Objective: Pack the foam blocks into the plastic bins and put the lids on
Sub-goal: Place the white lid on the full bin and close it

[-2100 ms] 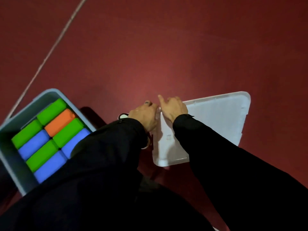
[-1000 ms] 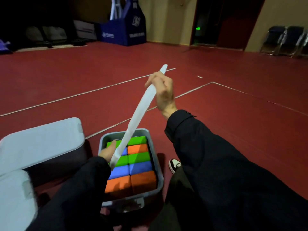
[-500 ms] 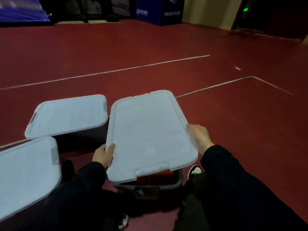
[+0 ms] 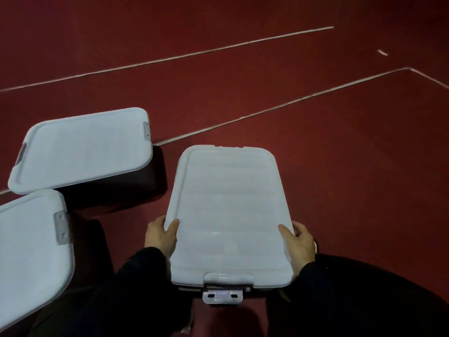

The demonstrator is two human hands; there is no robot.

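While a person crouches on a red floor (image 4: pixel 315 166) marked with white lines, the head view shows a white lid (image 4: pixel 230 215) lying on a bin whose latch (image 4: pixel 222 296) hangs at the near end. The left hand (image 4: pixel 161 235) and right hand (image 4: pixel 298 242) each grip a long edge of the lid, thumbs on top. Two more lidded bins (image 4: pixel 80 149) (image 4: pixel 31 251) stand close together to the left.

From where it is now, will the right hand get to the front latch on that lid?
Probably yes: the right hand holds the lid beside the front latch, which hangs exposed with nothing covering it.
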